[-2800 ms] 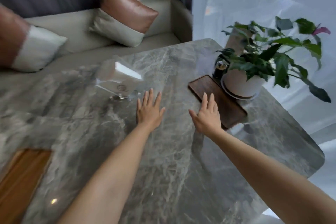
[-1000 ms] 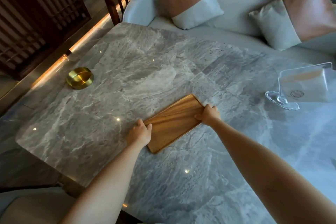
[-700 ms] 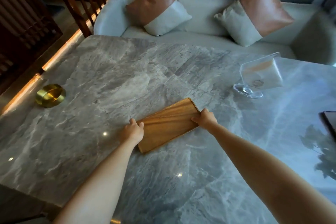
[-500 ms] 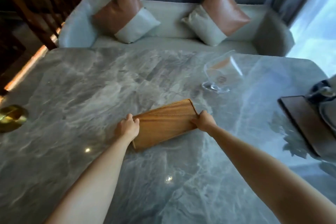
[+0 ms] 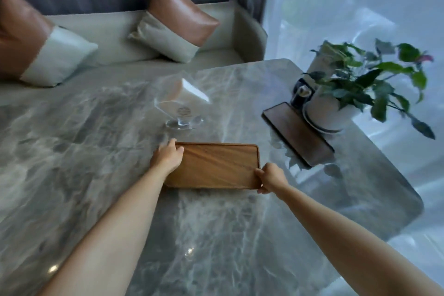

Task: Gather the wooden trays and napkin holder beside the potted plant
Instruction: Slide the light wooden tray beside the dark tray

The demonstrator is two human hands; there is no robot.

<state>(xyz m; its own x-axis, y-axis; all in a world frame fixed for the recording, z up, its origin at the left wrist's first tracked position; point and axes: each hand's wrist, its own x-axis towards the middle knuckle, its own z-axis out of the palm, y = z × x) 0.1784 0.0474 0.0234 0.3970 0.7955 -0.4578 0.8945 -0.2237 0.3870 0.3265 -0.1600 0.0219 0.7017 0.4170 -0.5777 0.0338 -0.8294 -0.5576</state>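
A light wooden tray [image 5: 216,164] lies flat at the middle of the grey marble table [image 5: 96,151]. My left hand [image 5: 167,157] grips its left end and my right hand [image 5: 270,179] grips its front right corner. A dark wooden tray [image 5: 296,132] rests to the right, touching the white pot of the potted plant [image 5: 329,113]. A clear napkin holder [image 5: 182,103] with white napkins stands just behind the light tray, to the left of the dark tray.
A small dark jar [image 5: 301,92] sits behind the dark tray, next to the pot. The table's rounded right edge [image 5: 408,190] runs close to the plant. A sofa with brown and white cushions [image 5: 175,24] lines the far side.
Both hands have carried the light tray to the right across the table and turned it level with the near edge. The plant and dark tray have come into full view.
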